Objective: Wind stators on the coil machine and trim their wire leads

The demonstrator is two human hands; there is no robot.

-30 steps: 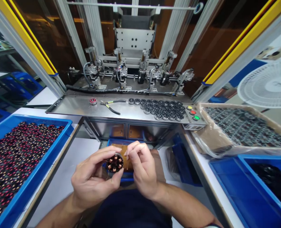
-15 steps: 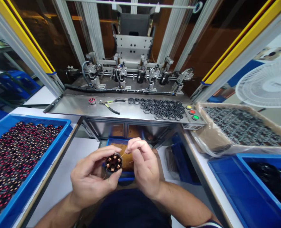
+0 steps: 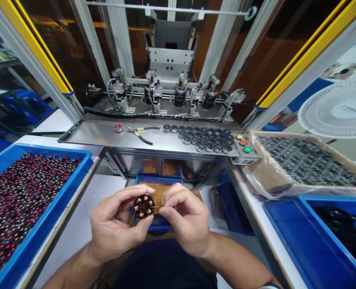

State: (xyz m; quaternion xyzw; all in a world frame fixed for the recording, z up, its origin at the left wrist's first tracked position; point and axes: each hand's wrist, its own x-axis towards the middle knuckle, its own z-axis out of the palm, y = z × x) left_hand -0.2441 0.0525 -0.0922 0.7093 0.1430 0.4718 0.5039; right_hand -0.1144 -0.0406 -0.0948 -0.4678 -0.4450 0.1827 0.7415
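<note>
A round black motor stator (image 3: 144, 205) with copper windings faces me, gripped at its rim between the thumb and fingers of my left hand (image 3: 118, 222). Thin copper wire ends stick out from its edge on both sides. Just to the right, my right hand (image 3: 186, 218) pinches a fine copper wire (image 3: 156, 212) that runs to the stator. The fingertips of that hand are apart from the stator itself. Below and behind both hands lies a blue bin with a brown sheet (image 3: 158, 192) in it, partly hidden.
A steel ledge (image 3: 100, 136) ahead carries a red-wound stator (image 3: 118, 128), cutting pliers (image 3: 142, 134) and several black cores (image 3: 208, 138). Left stands a blue tray (image 3: 87, 158) of wound stators. Right are push buttons (image 3: 243, 143), a lined carton (image 3: 265, 176) and a blue bin (image 3: 289, 224). A winding machine (image 3: 170, 60) rises behind.
My right hand has come down from above the stator's upper right to its lower right, pinching wire there. My left hand and the stator have hardly moved.
</note>
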